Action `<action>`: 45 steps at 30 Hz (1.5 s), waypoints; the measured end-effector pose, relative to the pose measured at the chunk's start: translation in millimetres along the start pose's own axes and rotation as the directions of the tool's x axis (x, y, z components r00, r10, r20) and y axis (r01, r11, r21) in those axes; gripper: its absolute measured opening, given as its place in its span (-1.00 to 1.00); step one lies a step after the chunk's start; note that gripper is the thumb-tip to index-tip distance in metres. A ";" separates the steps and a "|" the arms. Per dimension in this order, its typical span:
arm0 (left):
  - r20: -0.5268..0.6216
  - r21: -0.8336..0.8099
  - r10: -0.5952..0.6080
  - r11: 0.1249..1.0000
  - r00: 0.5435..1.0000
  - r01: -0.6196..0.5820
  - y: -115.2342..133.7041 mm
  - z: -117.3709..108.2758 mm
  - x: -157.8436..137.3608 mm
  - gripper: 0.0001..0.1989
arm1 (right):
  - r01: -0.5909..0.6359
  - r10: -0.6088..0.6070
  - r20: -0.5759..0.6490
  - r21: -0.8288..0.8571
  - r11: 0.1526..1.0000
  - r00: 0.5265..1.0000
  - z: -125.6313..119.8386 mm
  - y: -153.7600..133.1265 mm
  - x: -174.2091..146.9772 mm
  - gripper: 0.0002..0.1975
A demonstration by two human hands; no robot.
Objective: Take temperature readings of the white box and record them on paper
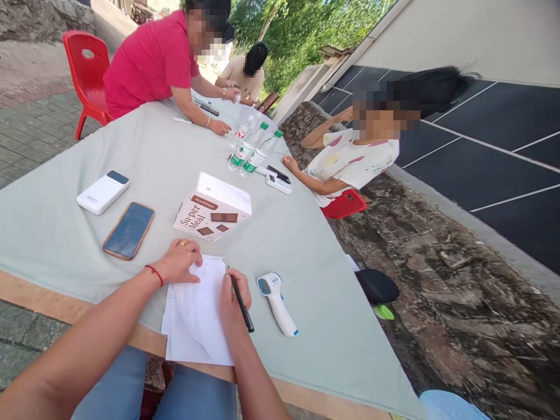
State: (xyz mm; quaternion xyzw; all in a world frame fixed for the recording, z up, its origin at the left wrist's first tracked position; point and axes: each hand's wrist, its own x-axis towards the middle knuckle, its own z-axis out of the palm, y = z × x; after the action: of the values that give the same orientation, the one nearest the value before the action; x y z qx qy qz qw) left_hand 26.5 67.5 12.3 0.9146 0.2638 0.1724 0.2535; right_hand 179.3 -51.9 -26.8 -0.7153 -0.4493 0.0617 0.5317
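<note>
My right hand [234, 297] is closed around a black pen [242, 304], held over the right edge of some white paper sheets [203, 326]. The sheets lie stacked near the table's front edge, and faint printed columns show on their left part. Across the top left of the paper rests my left hand [181, 259], lying flat with its fingers spread. Just beyond it stands a white and brown snack box [214, 207]. To the left lies a smartphone [129, 230] in an orange-brown case. A white infrared thermometer [277, 304] is right of my right hand.
A white power bank [104, 192] lies beyond the phone. Several water bottles [258, 153] with green caps stand farther back, near another white device [278, 184]. A person in pink [149, 64] leans over the far left side; another person [350, 157] sits at the right.
</note>
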 end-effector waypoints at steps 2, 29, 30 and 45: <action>-0.143 -0.039 -0.017 0.999 0.990 0.011 0.5 -2.3 1.0 -0.84 | 0.134 -0.135 -0.001 -0.116 0.984 0.991 0.0 9.5 2.5 -0.74; -0.468 -0.570 -0.542 0.789 0.698 0.231 -39.0 -5.3 17.4 -0.07 | -0.255 0.344 0.049 -0.578 0.775 0.938 -91.0 78.0 47.8 -0.52; -0.479 -0.574 -0.555 0.784 0.680 0.235 -37.9 -5.3 18.0 -0.04 | -0.261 0.330 0.043 -0.518 0.814 0.943 -88.7 76.3 48.6 -0.54; -0.405 -0.544 -0.428 0.823 0.808 0.163 -28.2 -8.5 16.3 -0.31 | -0.442 0.395 0.233 0.666 0.600 0.888 26.5 -11.7 96.6 -0.41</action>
State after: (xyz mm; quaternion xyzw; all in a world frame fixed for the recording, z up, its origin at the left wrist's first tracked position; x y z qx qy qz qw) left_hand 24.6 100.6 6.5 0.6874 0.4134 0.4254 0.4191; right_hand 214.5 35.6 9.1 -0.5403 -0.2270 0.3727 0.7195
